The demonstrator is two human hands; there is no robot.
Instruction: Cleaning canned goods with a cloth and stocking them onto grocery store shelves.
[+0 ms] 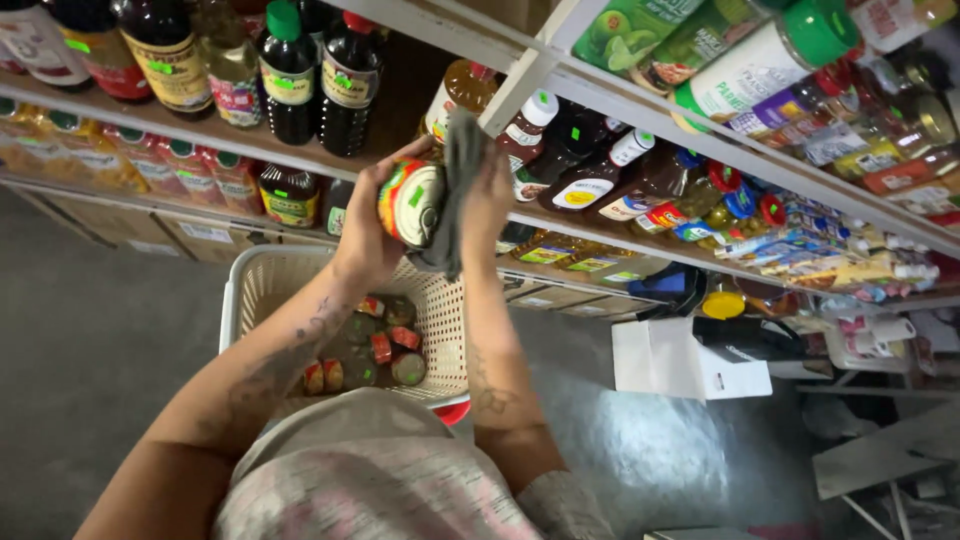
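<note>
My left hand [368, 225] grips a round can [411, 203] with a colourful label, its flat end turned toward me. My right hand [488, 195] presses a grey cloth [456, 190] against the can's side. Both hands are raised in front of white shelves [600, 105] stacked with bottles and jars. Below the hands stands a cream plastic basket [262, 285] holding several more small cans [385, 345].
Dark sauce bottles [290, 75] line the upper shelf at the left, and squeeze bottles and jars [700, 195] fill the shelves to the right. A white cardboard box [685, 365] lies on the grey floor at the right, beside white boards [880, 455].
</note>
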